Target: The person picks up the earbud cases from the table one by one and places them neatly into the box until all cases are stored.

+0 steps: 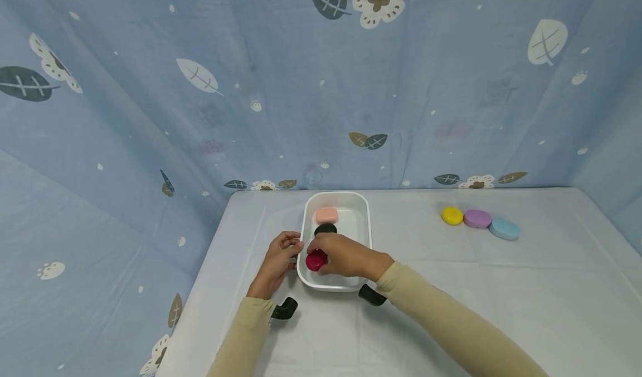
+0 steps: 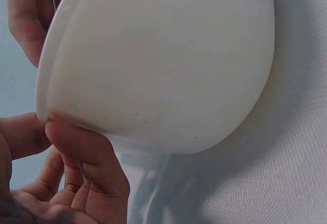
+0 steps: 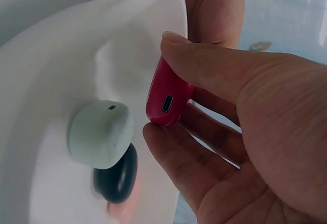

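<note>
My right hand pinches a glossy red earbud charging case between thumb and fingers, over the near left part of a white plastic basin. A small port shows on the case's edge in the right wrist view. My left hand grips the basin's left rim, with thumb and finger on either side of the lip in the left wrist view. Inside the basin lie a pink case, a dark green case and a pale mint case; the mint one is hidden behind my right hand in the head view.
Yellow, purple and light blue cases sit in a row on the white-covered table, to the right. A blue patterned curtain hangs behind it. Black wrist mounts project beside both forearms.
</note>
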Tool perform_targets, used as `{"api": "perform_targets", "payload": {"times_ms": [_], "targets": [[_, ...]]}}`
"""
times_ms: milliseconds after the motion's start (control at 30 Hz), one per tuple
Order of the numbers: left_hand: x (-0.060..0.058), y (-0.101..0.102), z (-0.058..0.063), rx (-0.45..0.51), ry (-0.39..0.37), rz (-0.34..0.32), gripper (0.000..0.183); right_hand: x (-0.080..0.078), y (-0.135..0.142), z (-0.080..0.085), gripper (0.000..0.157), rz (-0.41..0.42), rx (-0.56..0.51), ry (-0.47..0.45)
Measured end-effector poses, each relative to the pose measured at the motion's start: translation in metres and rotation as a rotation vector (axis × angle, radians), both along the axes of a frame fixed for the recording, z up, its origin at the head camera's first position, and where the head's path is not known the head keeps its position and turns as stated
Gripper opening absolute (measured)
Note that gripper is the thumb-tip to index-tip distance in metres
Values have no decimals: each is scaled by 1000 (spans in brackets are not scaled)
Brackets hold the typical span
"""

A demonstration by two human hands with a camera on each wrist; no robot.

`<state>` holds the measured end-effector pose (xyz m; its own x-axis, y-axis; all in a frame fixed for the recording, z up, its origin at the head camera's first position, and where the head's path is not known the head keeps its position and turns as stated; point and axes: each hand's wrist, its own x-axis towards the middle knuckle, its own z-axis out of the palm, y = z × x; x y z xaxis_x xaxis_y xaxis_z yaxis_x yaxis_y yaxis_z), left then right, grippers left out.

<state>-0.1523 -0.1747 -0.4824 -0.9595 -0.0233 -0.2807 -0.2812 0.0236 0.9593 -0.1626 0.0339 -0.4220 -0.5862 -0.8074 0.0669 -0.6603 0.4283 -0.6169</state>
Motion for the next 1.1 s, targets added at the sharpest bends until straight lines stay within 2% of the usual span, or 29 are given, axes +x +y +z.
{"api": "perform_targets", "payload": {"times_ms": [400,567,700,867,1100], "targets": [[2,0,0,-13,-2,-1,27,4,-2,-6,40,-7,42,-22],[2,0,1,-6,6,-3,26,4,3,-7,40,-8,23,-59],[2,0,0,-2,4,1,26,5,13,-7,38,-22,-5,-45],[2,0,0,-11,-5,9,27,8,34,-6,36,-76,-68,-32],[2,0,0,-23,-7,9,28,12,75,-7,36,-221,-174,-18]]}}
